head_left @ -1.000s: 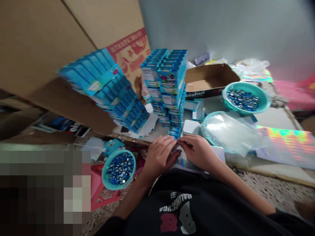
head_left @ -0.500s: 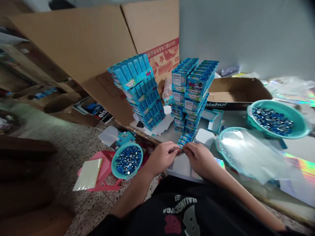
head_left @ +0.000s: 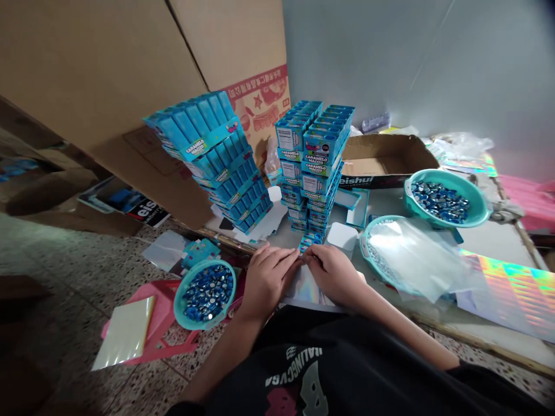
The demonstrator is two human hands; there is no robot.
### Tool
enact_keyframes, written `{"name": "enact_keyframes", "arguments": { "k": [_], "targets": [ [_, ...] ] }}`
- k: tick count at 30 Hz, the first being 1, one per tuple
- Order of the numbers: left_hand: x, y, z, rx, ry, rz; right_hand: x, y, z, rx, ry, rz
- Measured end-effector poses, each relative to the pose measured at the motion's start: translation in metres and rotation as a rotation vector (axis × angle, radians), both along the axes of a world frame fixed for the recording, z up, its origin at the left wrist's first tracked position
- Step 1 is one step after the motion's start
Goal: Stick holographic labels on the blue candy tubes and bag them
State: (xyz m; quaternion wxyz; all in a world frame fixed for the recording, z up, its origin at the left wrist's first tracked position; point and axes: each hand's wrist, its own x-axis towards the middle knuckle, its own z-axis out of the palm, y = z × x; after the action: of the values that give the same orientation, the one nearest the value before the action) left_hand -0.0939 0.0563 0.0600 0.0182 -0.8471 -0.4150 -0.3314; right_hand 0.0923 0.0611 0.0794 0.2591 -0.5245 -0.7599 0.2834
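Observation:
My left hand [head_left: 271, 278] and my right hand [head_left: 332, 273] meet at the near end of a low blue printed candy box [head_left: 310, 241] on the table. Shiny clear plastic film [head_left: 306, 287] lies under and between them, reaching toward my shirt. The fingers of my left hand are pressed together and bent inward. My right hand is closed, thumb against forefinger, at the same spot. Both seem to pinch the film's edge, though the fingertips are partly hidden. Just beyond stand tall stacks of blue candy boxes [head_left: 319, 151], with a white rounded card [head_left: 341, 236] beside them.
Another tall blue stack [head_left: 208, 136] leans at left before a big cardboard carton [head_left: 255, 52]. On the right are a teal basin [head_left: 479, 199] of blue wrapped candies and a plastic-covered basin [head_left: 366, 248]. A candy basin [head_left: 230, 300] rests on a pink stool [head_left: 161, 312]. Behind lies an open carton [head_left: 390, 153].
The view has swung right, so things sit further left. My left fingers have straightened somewhat and lie more over the film. Both hands stay at the near end of the box.

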Motion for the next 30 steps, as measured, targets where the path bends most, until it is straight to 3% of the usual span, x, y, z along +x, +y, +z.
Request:
{"name": "enact_keyframes", "arguments": {
  "k": [9, 15, 19, 23, 26, 30],
  "targets": [
    [0.001, -0.001, -0.004, 0.128, -0.015, -0.053, -0.001, 0.000, -0.002, 0.025, 0.025, -0.054],
    [-0.001, 0.000, -0.009, 0.058, -0.044, -0.181, 0.009, 0.005, -0.004, 0.018, 0.009, -0.139],
    [0.003, -0.001, -0.022, -0.177, -0.322, -0.272, 0.037, 0.012, -0.019, 0.014, 0.013, -0.310],
    [0.009, 0.002, -0.043, -0.625, -0.818, -0.010, 0.089, 0.015, -0.047, 0.024, 0.019, -0.614],
    [0.010, 0.013, -0.058, -0.944, -1.076, 0.140, 0.134, 0.020, -0.072, 0.044, 0.000, -0.819],
    [0.011, 0.027, -0.071, -1.157, -1.323, 0.260, 0.186, 0.038, -0.108, 0.059, -0.020, -0.975]
  ]
}}
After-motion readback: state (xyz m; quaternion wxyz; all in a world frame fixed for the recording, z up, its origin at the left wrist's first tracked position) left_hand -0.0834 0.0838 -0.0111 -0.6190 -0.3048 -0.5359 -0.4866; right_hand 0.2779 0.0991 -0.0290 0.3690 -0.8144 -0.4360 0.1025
